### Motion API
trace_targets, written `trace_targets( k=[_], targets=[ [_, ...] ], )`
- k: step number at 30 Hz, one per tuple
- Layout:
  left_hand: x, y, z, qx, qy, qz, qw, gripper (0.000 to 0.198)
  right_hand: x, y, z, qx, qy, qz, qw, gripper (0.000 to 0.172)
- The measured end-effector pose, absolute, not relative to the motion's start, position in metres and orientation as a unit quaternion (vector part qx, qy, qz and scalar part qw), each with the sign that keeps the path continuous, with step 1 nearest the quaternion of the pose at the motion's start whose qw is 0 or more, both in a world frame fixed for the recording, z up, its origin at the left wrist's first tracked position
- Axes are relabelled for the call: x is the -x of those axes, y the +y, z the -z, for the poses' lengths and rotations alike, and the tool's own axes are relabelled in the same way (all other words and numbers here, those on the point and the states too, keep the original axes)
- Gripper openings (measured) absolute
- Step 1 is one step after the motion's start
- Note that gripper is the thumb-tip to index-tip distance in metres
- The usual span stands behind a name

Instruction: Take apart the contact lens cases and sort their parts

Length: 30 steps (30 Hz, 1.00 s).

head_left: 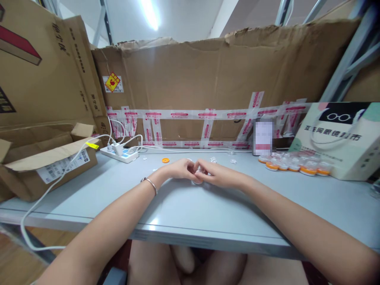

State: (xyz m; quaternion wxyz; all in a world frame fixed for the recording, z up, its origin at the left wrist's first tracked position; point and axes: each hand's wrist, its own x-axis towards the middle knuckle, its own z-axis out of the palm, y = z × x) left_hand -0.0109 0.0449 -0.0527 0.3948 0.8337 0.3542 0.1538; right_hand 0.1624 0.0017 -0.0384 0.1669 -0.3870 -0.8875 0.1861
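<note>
Both my hands meet over the middle of the table. My left hand [181, 169], with a silver bangle on the wrist, has its thumb and fingers closed round a small whitish, clear plastic piece [197, 181]. From the other side my right hand [214, 172] pinches the same piece; the fingers cover most of it, so its exact kind is hidden. Behind my left hand lies an orange ring [165, 160]. Small white parts [213, 160] sit just beyond my right hand, with a clear little part [233, 161] farther right.
At the right, several clear-topped pieces with orange rims [308, 170] stand before a printed paper bag [341, 138]. A phone [263, 138] leans against the taped cardboard [184, 79] at the back. A power strip [120, 153] with cables and an open carton [53, 170] are left.
</note>
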Motion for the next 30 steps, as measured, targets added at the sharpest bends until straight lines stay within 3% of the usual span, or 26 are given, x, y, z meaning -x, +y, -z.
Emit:
trace_targets(
  k=[6,12,18,20,22,27,30],
  targets=[
    [0.014,0.042,0.048,-0.842,0.347,-0.137,0.390,0.031,-0.166,-0.004,0.028,0.355,-0.899,-0.209,0.150,0.021],
    [0.015,0.039,0.045,-0.851,0.374,-0.131,0.346,0.039,-0.181,0.005,0.014,0.362,-0.871,-0.188,0.276,0.025],
    [0.015,0.033,0.045,-0.859,0.347,-0.123,0.355,0.029,-0.236,0.051,0.025,0.582,-0.711,-0.082,0.386,0.035],
    [0.015,0.031,0.044,-0.865,0.345,-0.120,0.345,0.029,-0.259,0.067,0.036,0.675,-0.630,-0.047,0.380,0.042],
    [0.016,0.030,0.042,-0.867,0.347,-0.119,0.336,0.034,-0.278,0.079,0.049,0.723,-0.596,-0.006,0.350,0.038],
    [0.021,0.027,0.028,-0.858,0.380,-0.146,0.312,0.057,-0.296,0.097,0.076,0.748,-0.584,0.016,0.314,0.030],
    [0.027,0.024,0.014,-0.847,0.396,-0.213,0.283,0.054,-0.297,0.105,0.086,0.745,-0.589,0.029,0.311,0.031]
  ],
)
